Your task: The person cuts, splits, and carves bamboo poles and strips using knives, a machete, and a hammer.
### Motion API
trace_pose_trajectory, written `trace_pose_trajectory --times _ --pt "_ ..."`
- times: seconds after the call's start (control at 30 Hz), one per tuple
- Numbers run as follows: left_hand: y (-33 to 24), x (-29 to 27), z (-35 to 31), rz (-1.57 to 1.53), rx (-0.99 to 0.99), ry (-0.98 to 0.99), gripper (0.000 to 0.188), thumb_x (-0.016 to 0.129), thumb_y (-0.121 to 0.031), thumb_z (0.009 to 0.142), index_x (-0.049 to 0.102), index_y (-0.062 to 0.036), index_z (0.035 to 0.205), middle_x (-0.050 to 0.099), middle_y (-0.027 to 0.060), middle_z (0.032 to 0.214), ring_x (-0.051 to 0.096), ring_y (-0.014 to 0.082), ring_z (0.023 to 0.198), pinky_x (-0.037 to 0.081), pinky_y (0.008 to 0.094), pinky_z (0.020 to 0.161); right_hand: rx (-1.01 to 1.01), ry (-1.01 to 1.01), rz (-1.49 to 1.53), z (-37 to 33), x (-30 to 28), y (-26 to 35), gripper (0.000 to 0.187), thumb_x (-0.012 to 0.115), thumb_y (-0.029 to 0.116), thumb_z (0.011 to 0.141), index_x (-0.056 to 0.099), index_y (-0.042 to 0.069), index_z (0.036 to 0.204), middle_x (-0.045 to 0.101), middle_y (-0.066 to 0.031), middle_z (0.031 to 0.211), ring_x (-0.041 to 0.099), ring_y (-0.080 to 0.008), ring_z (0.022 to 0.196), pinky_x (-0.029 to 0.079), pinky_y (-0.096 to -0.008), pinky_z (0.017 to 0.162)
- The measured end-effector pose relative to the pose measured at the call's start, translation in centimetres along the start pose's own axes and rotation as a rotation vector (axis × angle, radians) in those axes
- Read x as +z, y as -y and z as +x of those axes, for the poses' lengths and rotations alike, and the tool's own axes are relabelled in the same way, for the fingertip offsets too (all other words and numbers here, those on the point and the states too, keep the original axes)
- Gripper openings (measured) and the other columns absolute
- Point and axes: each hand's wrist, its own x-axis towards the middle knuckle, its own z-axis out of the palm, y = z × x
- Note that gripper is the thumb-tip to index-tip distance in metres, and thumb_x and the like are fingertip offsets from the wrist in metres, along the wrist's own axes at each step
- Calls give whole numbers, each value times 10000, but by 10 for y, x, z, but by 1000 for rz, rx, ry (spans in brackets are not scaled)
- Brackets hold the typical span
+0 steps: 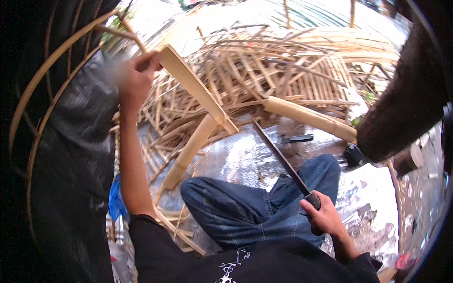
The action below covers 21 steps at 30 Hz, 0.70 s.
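Observation:
My left hand (137,78) is raised at the upper left and grips the top end of a flat split bamboo piece (200,89), which slants down to the right. My right hand (322,218) rests low by my right knee, closed around the dark handle of a long machete (278,155). The blade points up and left, its tip close under the lower end of the split piece. My knees in blue jeans (245,207) fill the space between the hands.
A round bamboo pole (188,153) leans below the split piece, and another pole (309,118) lies to the right. A big heap of bamboo slats (278,70) lies behind. Curved bamboo hoops and black sheeting (71,155) stand at left. Another knife (296,138) lies on the wet ground.

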Motion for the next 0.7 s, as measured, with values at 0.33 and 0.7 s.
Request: trace_pose_trajectory --times 0.33,0.7 --pt "-32 170 -50 -134 -8 144 191 695 -155 869 717 20 943 684 65 652 599 68 559 462 242 515 -471 -163 549 7 3 77 268 507 274 979 550 11 1009 514 0 769 450 -79 704 393 -244 642" --pt "-28 170 -73 -185 -20 83 249 729 -160 825 704 44 966 723 120 931 686 174 858 497 284 812 -339 -108 530 42 25 105 314 509 309 985 527 0 931 480 7 653 422 -73 597 360 -255 541"
